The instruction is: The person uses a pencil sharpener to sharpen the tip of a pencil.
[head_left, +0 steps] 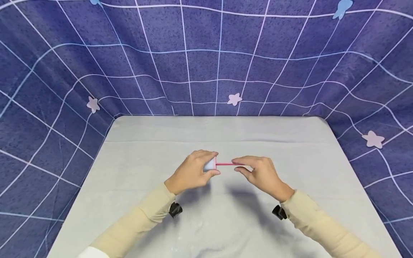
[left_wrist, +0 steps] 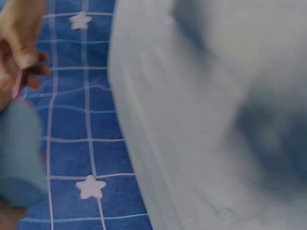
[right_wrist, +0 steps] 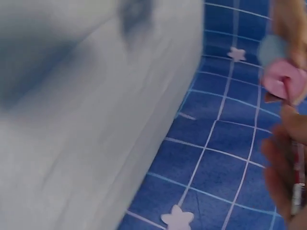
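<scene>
Grey table (head_left: 129, 186) lies bare to its edges; left hand (head_left: 190, 172) grips a cup (head_left: 209, 165), right hand (head_left: 262, 175) fingers pinch its straw (head_left: 227, 164).

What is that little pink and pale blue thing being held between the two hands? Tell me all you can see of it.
The small pale blue cup-shaped piece with a round pink rim and thin pink stick lies level above the grey cloth-covered table. The left hand grips the blue body; the right hand pinches the stick's far end. It looks like plastic. The right wrist view shows the pink disc face-on, blurred, stick at its centre.
</scene>
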`<state>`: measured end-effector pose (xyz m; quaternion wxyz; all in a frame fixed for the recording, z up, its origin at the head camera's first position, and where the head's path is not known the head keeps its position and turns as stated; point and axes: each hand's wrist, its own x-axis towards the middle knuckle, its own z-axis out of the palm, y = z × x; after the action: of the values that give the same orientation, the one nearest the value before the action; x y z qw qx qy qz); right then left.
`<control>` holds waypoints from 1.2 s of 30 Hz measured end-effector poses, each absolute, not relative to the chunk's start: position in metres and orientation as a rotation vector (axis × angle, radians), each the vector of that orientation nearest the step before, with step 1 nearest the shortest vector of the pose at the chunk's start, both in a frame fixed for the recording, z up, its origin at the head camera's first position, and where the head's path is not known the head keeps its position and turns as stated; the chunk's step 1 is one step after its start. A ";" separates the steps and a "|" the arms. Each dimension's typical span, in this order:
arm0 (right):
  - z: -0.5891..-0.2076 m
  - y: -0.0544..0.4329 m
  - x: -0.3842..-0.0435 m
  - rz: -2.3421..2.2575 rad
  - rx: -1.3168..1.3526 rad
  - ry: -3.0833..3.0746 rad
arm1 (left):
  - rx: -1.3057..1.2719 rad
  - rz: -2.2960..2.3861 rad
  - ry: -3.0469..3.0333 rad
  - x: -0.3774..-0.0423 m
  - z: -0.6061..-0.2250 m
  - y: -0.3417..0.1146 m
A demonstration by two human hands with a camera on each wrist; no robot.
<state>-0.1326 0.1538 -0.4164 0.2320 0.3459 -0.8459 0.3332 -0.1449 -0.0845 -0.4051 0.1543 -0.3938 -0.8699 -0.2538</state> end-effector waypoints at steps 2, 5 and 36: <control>-0.419 0.153 -0.134 0.766 0.999 -2.146 | -1.112 -0.855 -2.596 -0.148 -0.397 -0.085; -0.421 0.151 -0.137 0.605 1.056 -1.942 | -1.091 -1.032 -2.744 -0.153 -0.387 -0.088; -0.411 0.153 -0.161 2.246 0.509 -2.874 | -1.230 -0.174 -2.041 -0.143 -0.421 -0.082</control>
<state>-0.1608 0.1534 -0.4114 -0.2673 0.1331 -0.7520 0.5876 -0.1428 -0.0818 -0.4215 0.3673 -0.4786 -0.7946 -0.0679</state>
